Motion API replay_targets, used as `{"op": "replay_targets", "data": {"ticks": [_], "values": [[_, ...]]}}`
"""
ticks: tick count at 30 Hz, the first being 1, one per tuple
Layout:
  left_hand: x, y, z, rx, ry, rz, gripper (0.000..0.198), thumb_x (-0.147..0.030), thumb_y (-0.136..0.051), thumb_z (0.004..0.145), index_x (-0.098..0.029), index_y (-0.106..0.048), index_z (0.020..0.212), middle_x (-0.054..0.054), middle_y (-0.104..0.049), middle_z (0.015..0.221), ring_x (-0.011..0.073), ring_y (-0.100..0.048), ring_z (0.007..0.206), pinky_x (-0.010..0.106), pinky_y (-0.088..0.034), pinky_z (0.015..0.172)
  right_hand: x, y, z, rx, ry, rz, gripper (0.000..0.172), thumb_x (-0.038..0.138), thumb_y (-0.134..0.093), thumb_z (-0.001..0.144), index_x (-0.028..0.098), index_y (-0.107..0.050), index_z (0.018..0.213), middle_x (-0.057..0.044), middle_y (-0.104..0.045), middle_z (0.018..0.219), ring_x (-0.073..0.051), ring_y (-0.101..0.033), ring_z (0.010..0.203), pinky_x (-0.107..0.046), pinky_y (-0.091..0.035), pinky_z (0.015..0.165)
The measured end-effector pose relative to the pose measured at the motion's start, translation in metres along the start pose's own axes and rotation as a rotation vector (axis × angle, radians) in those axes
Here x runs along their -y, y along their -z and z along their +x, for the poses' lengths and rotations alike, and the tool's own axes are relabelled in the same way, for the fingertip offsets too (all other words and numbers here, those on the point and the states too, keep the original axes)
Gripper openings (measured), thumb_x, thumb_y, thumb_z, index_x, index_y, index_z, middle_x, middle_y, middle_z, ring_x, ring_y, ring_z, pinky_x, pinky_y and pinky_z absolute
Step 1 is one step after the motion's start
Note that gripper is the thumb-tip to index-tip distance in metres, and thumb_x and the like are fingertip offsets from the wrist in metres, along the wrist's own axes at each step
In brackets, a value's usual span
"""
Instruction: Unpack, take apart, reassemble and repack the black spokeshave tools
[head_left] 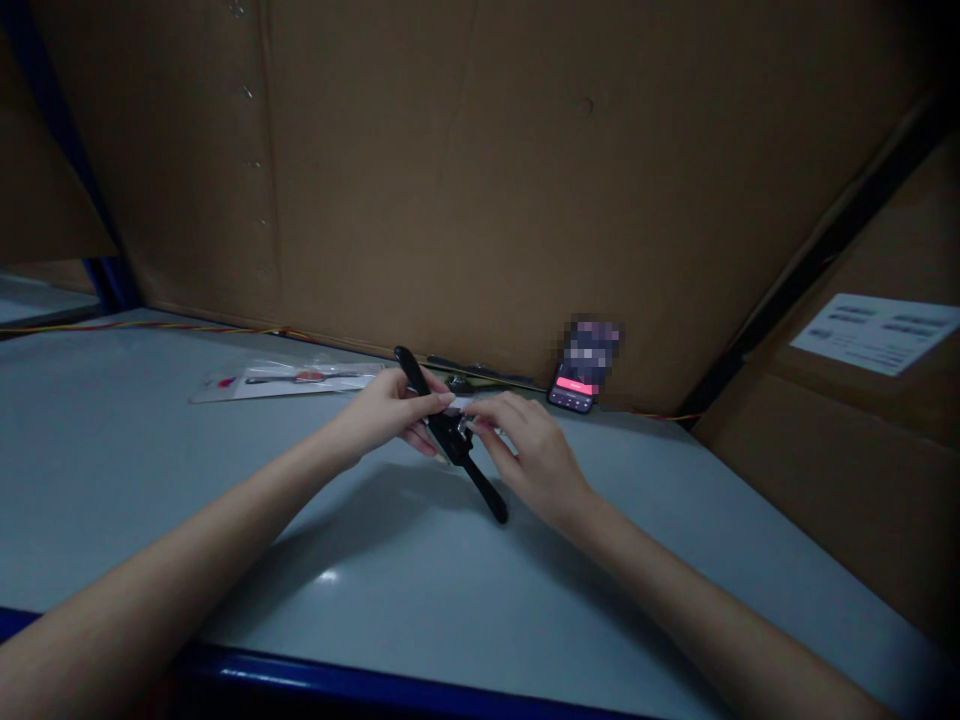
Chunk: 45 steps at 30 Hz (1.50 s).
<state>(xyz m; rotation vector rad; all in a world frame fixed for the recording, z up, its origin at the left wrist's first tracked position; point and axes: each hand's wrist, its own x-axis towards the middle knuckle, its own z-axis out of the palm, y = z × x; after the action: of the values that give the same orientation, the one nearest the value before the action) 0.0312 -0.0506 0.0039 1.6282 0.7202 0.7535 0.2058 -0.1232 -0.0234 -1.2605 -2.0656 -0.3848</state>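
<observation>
A black spokeshave point(491, 492) with two long handles is held tilted above the table. My left hand point(386, 410) is closed around its upper handle and middle, the thumb lying across the body. At the middle of the tool, the fingers of my right hand point(529, 445) are pinched on a small shiny metal part point(463, 425). My fingertips hide much of that part, so its exact shape cannot be made out. The lower handle sticks out freely toward me.
A flat clear package point(300, 378) with a printed card lies at the back left. More dark tools point(487, 375) rest along the back, beside a phone point(576, 375) leaning on the cardboard wall point(420, 180). A red-yellow wire point(187, 328) runs along the back edge of the grey table point(360, 590).
</observation>
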Motion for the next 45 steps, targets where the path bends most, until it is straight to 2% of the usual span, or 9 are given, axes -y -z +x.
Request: {"op": "replay_targets", "data": {"ticks": [5,9,12,17,22,27,34,40,45], "values": [[0.002,-0.001,0.001,0.009,-0.033,-0.005,0.025,-0.027,-0.064,0.074,-0.012,-0.053,0.090,0.005,-0.066,0.069,0.0167,-0.064,0.050,0.031,-0.056,0.050,0.005,0.001,0.001,-0.031,-0.014,0.040,0.014,0.020,-0.044,0.088,0.019,-0.058,0.089,-0.004,-0.060,0.085,-0.018,-0.052,0.083,-0.033,-0.039,0.074],[0.001,0.000,0.001,-0.006,-0.043,-0.005,0.025,-0.027,-0.065,0.073,-0.012,-0.054,0.089,0.004,-0.065,0.068,0.0179,-0.065,0.054,0.032,-0.057,0.050,0.008,0.004,0.002,-0.059,0.042,0.091,0.013,0.019,-0.051,0.083,0.021,-0.061,0.091,-0.005,-0.057,0.093,-0.019,-0.050,0.090,-0.034,-0.040,0.078],[0.001,0.000,0.000,-0.026,-0.042,-0.008,0.026,-0.028,-0.066,0.072,-0.012,-0.054,0.089,0.003,-0.064,0.068,0.0172,-0.065,0.053,0.031,-0.057,0.050,0.009,0.005,0.002,-0.072,0.060,0.113,0.010,0.023,-0.055,0.080,0.023,-0.063,0.086,-0.005,-0.055,0.098,-0.020,-0.049,0.094,-0.036,-0.040,0.080],[-0.001,0.000,-0.001,-0.048,-0.048,-0.022,0.025,-0.027,-0.066,0.072,-0.012,-0.054,0.089,0.002,-0.063,0.068,0.0156,-0.064,0.050,0.030,-0.057,0.049,0.004,0.002,0.001,-0.111,0.010,0.107,0.006,0.025,-0.056,0.079,0.023,-0.062,0.076,-0.004,-0.055,0.092,-0.020,-0.049,0.091,-0.037,-0.040,0.077],[-0.002,0.000,0.000,-0.048,-0.030,-0.022,0.020,-0.023,-0.063,0.075,-0.012,-0.053,0.088,0.003,-0.064,0.072,0.0168,-0.066,0.054,0.030,-0.057,0.049,0.000,0.001,0.001,-0.122,-0.047,0.025,0.006,0.023,-0.057,0.078,0.021,-0.061,0.083,-0.005,-0.056,0.086,-0.021,-0.049,0.085,-0.035,-0.038,0.073],[-0.001,-0.001,0.000,-0.046,-0.026,-0.008,0.020,-0.023,-0.062,0.076,-0.012,-0.053,0.090,0.003,-0.064,0.072,0.0174,-0.066,0.054,0.030,-0.057,0.050,0.001,0.003,0.002,-0.025,0.023,-0.041,0.017,0.018,-0.046,0.085,0.020,-0.060,0.096,-0.005,-0.061,0.087,-0.020,-0.050,0.085,-0.035,-0.036,0.073],[0.001,0.000,0.000,-0.023,-0.041,-0.009,0.021,-0.026,-0.063,0.076,-0.013,-0.053,0.089,0.002,-0.064,0.067,0.0178,-0.066,0.054,0.031,-0.057,0.051,0.009,0.003,0.002,-0.043,0.066,0.016,0.018,0.018,-0.048,0.085,0.020,-0.062,0.096,-0.005,-0.063,0.090,-0.020,-0.052,0.086,-0.035,-0.038,0.075],[0.002,0.000,0.001,-0.036,-0.044,0.005,0.024,-0.027,-0.064,0.075,-0.013,-0.053,0.089,0.003,-0.064,0.065,0.0181,-0.065,0.053,0.032,-0.057,0.051,0.011,0.002,0.002,-0.043,0.072,0.011,0.026,0.015,-0.047,0.084,0.020,-0.058,0.107,-0.006,-0.064,0.098,-0.021,-0.054,0.091,-0.036,-0.040,0.076],[0.002,0.000,0.000,-0.041,-0.037,-0.005,0.025,-0.029,-0.066,0.073,-0.013,-0.053,0.088,0.002,-0.064,0.063,0.0179,-0.065,0.053,0.032,-0.057,0.052,0.008,0.004,0.003,0.006,0.176,-0.013,0.029,0.011,-0.041,0.086,0.021,-0.058,0.107,-0.005,-0.065,0.100,-0.019,-0.054,0.094,-0.036,-0.040,0.078]]}}
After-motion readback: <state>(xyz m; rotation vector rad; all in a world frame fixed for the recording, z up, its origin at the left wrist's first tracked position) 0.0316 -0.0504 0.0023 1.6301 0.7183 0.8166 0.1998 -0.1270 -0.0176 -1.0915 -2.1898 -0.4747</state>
